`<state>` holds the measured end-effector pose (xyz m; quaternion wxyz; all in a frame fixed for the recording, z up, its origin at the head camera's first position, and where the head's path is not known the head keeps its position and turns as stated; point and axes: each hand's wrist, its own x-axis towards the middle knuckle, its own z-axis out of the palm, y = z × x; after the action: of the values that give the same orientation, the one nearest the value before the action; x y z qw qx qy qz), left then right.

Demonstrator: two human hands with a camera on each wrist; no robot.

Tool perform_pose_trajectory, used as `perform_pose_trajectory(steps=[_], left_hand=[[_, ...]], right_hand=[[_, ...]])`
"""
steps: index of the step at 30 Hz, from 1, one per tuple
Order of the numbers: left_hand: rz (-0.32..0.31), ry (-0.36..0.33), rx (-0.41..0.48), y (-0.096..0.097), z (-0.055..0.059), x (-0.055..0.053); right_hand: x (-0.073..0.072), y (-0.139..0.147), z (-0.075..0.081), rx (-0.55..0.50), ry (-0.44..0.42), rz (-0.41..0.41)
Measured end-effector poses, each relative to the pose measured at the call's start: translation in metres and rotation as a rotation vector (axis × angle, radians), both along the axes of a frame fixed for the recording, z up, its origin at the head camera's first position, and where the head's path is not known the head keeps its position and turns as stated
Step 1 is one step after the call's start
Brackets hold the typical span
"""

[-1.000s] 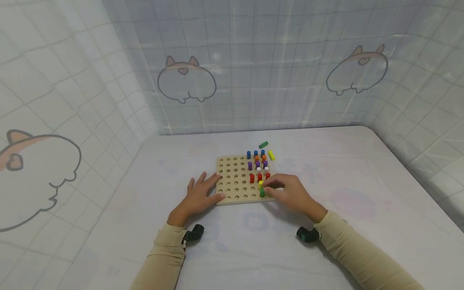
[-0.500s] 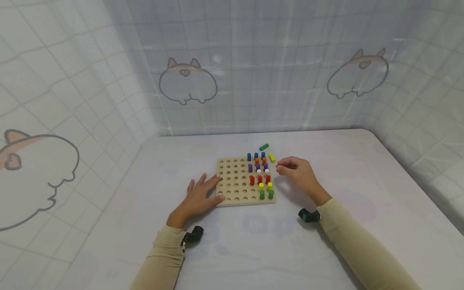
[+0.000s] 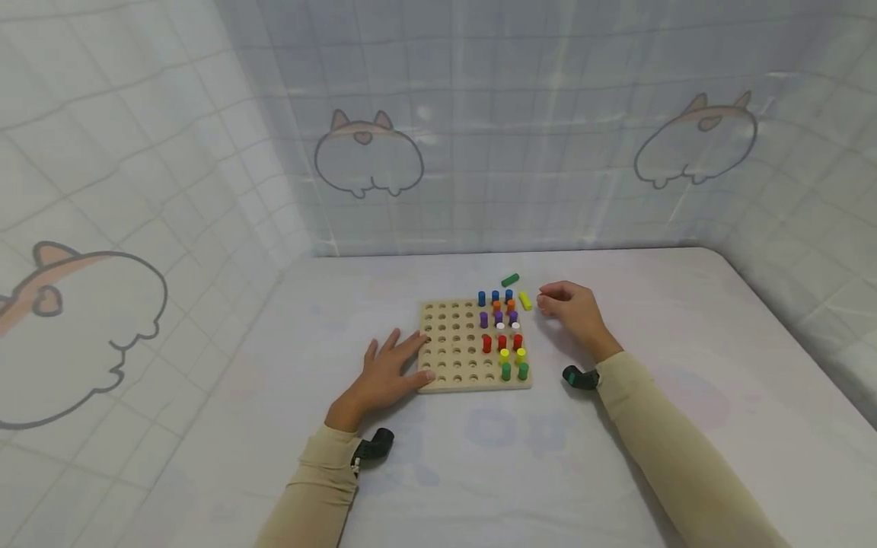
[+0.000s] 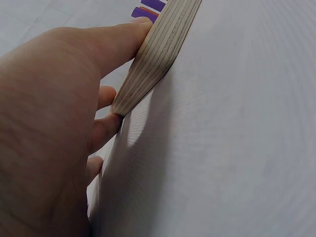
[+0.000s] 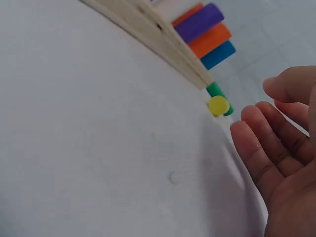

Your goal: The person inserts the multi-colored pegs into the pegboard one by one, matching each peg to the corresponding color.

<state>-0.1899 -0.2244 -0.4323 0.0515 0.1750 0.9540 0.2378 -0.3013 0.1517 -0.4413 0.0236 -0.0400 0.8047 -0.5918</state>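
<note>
A wooden peg board [image 3: 455,346] lies on the table with blue, orange, purple, white, red, yellow and green pegs standing in its right columns. My left hand [image 3: 384,373] lies flat against the board's left edge [image 4: 158,54], fingers straight. My right hand [image 3: 572,308] hovers just right of a loose yellow peg [image 3: 524,301] lying beside the board's far right corner. Its fingers are loosely curled and hold nothing. In the right wrist view the yellow peg [image 5: 218,105] sits just ahead of my fingertips [image 5: 252,133]. A loose green peg [image 3: 510,280] lies behind the board.
The table is covered with a pale printed cloth [image 3: 651,426]. Sheeted walls with cartoon prints stand close behind [image 3: 479,152] and on the left [image 3: 103,228]. The table's right edge [image 3: 802,335] drops off beyond my right arm.
My right hand left the green and yellow pegs at the board's near right corner and moved away from me to the loose yellow peg. The left hand stayed put.
</note>
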Motion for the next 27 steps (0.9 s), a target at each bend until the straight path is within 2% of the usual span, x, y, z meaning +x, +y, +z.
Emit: perform_pose_trajectory(steps=[7, 11, 19, 27], left_hand=[[0.011, -0.012, -0.009, -0.001, -0.005, 0.001], [0.014, -0.018, -0.007, -0.001, -0.005, 0.002], [0.016, -0.004, -0.01, 0.001, -0.002, 0.0], [0.02, 0.0, -0.01, 0.001, -0.003, -0.002]], right_hand=[[-0.009, -0.011, -0.005, 0.063, -0.059, 0.003], [-0.013, -0.018, -0.003, 0.151, -0.043, 0.014], [-0.021, -0.028, 0.001, 0.31, 0.008, -0.023], [-0.018, -0.033, 0.004, 0.384, 0.037, -0.009]])
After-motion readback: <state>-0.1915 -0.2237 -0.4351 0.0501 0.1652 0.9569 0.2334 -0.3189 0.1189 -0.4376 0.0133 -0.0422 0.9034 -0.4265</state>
